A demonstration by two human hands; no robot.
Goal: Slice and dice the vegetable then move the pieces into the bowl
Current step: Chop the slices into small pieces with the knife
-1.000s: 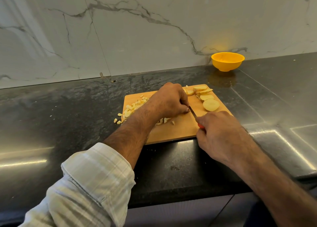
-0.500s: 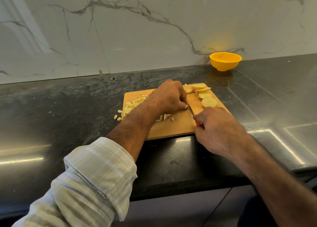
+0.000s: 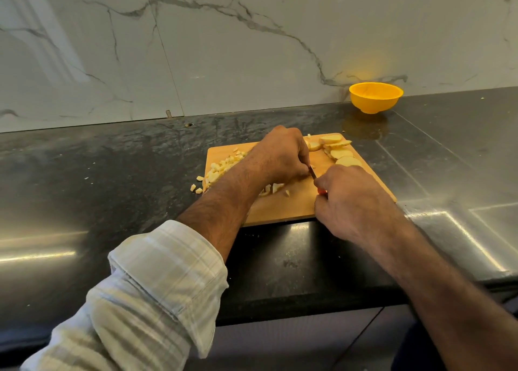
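Note:
A wooden cutting board [image 3: 283, 210] lies on the dark counter. Pale potato slices [image 3: 340, 154] are spread at its far right, and a heap of diced pieces [image 3: 221, 167] sits at its far left, a few spilled onto the counter. My left hand [image 3: 280, 156] is curled over the potato piece being cut, which it hides. My right hand [image 3: 353, 202] grips a knife [image 3: 312, 173] with a red handle; the blade meets the board right beside my left fingers. More cut bits [image 3: 276, 187] lie below my left hand. The yellow bowl [image 3: 375, 97] stands empty at the back right.
A marble wall rises behind the dark stone counter [image 3: 112, 174]. The counter's front edge runs just below the board. A shiny steel section [image 3: 462, 216] lies to the right of the board.
Both hands stay at the middle of the board. My right hand with the knife has drawn slightly closer to my left hand. The view shifted a little.

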